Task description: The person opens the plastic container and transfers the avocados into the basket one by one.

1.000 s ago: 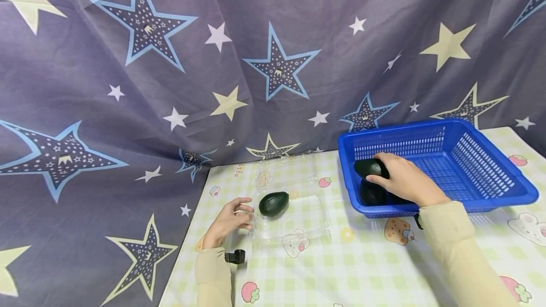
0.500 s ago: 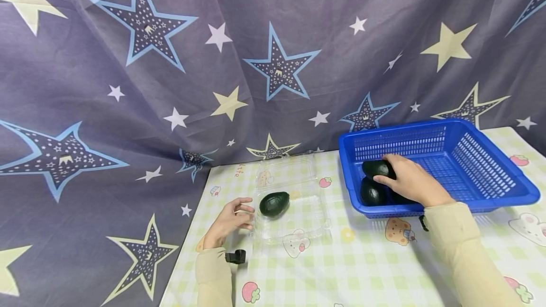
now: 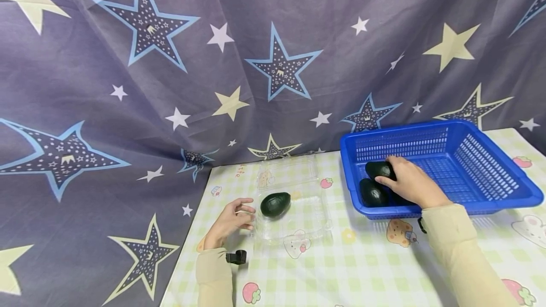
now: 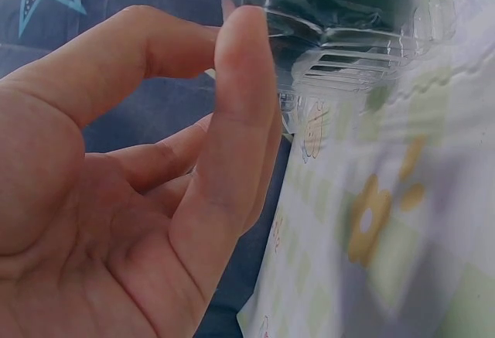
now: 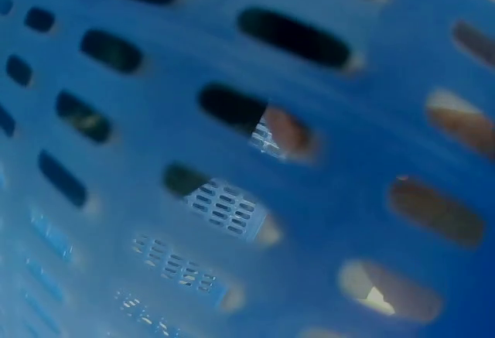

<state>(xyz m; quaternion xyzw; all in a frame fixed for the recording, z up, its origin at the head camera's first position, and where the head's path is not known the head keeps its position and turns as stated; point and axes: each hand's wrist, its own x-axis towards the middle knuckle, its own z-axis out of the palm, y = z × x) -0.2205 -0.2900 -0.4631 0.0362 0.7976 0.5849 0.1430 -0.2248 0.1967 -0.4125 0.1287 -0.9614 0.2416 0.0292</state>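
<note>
Inside the blue basket, my right hand (image 3: 411, 181) grips a dark green avocado (image 3: 378, 169) with thumb and fingers. Another avocado (image 3: 373, 193) lies just in front of it, and more dark green shows beneath the palm. Over on the left, my left hand (image 3: 230, 221) rests at the side of a clear plastic clamshell box (image 3: 298, 236), fingers loosely bent. In the left wrist view its fingertips (image 4: 246, 32) come right up to the box's wall. One avocado (image 3: 275, 204) sits in the left part of that box, whose lid lies folded back.
The blue basket (image 3: 518, 198) has slotted walls and fills the back right of the table; its wall covers most of the right wrist view. A checked tablecloth (image 3: 324, 278) covers the table. Behind it hangs a star-patterned curtain (image 3: 230, 146).
My right hand has moved slightly right and down in the basket with its avocado, and the avocado in front shows more. The left hand and the box stay put.
</note>
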